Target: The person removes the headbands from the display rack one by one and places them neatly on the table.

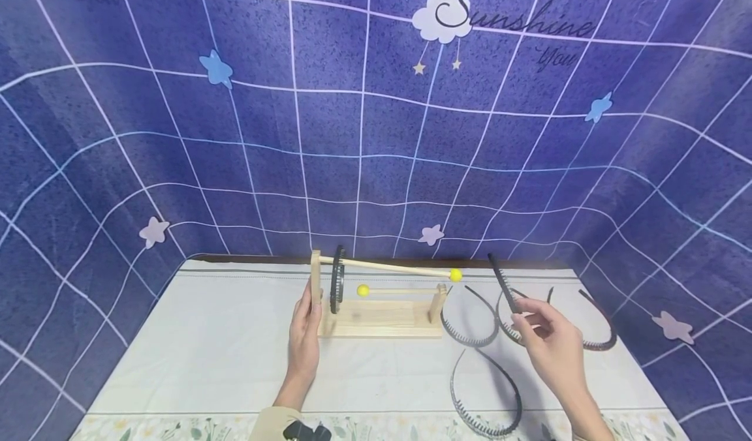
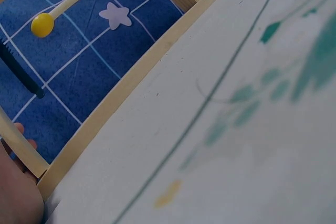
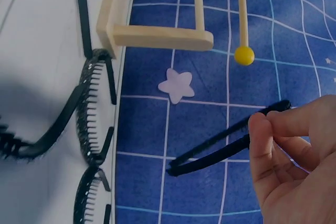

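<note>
A pale wooden stand (image 1: 382,329) carries two rods tipped with yellow balls, one from each upright. My left hand (image 1: 302,353) grips its left upright (image 2: 23,150), with fingertips showing behind the wood in the left wrist view. On the upper rod (image 1: 388,268), close to that upright, hangs a black toothed headband (image 1: 337,281). To the right of the stand, my right hand (image 1: 555,346) pinches another black headband (image 3: 210,159) between thumb and fingers, raised above the table. The lower rod (image 1: 405,291) has nothing hung on it.
Several dark toothed headbands lie on the white tablecloth: one (image 1: 470,342) beside the stand's right end, one (image 1: 517,402) nearer the front, another (image 1: 599,346) at the far right. A blue grid-patterned curtain (image 1: 376,128) rises behind the table's back edge.
</note>
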A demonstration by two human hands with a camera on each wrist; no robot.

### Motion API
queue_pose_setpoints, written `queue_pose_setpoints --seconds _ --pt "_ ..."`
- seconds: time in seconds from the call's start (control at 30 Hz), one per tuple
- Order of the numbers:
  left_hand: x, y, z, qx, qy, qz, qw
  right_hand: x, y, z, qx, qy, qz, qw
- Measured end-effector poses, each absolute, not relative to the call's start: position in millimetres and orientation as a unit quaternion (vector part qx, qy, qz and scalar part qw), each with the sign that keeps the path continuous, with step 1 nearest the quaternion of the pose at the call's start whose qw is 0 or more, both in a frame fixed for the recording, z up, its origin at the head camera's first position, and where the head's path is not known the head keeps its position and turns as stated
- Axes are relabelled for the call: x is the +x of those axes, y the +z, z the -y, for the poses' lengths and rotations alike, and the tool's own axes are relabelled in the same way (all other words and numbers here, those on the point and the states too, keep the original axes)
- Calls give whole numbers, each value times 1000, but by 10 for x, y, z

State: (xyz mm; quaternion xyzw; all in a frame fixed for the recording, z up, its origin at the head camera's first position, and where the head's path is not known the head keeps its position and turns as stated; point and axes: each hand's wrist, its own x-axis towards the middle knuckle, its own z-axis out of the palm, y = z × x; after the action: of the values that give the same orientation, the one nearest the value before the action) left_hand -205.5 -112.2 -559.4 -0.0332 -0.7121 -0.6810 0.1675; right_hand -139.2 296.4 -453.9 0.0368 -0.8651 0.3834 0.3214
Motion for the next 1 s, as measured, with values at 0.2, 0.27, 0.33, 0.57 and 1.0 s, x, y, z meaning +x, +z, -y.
queue_pose_setpoints --seconds 0.2,0.27,0.33,0.57,1.0 --pt "-2056 -5596 1130 -35 -679 716 160 -1327 -4584 -3077 20 367 879 303" --pt "-2057 -5595 1134 -36 -677 718 158 -1311 -4599 -3121 16 364 881 301" --pt "-2059 -5594 1136 -37 -675 720 157 -1292 -4618 -3165 13 362 882 301" --pt "-2055 -5586 1135 -37 -673 722 156 -1226 -4685 -3301 4 356 884 303" --pt "-2047 -5588 1145 -32 -671 726 151 -1060 -4803 -3536 -32 335 894 295"
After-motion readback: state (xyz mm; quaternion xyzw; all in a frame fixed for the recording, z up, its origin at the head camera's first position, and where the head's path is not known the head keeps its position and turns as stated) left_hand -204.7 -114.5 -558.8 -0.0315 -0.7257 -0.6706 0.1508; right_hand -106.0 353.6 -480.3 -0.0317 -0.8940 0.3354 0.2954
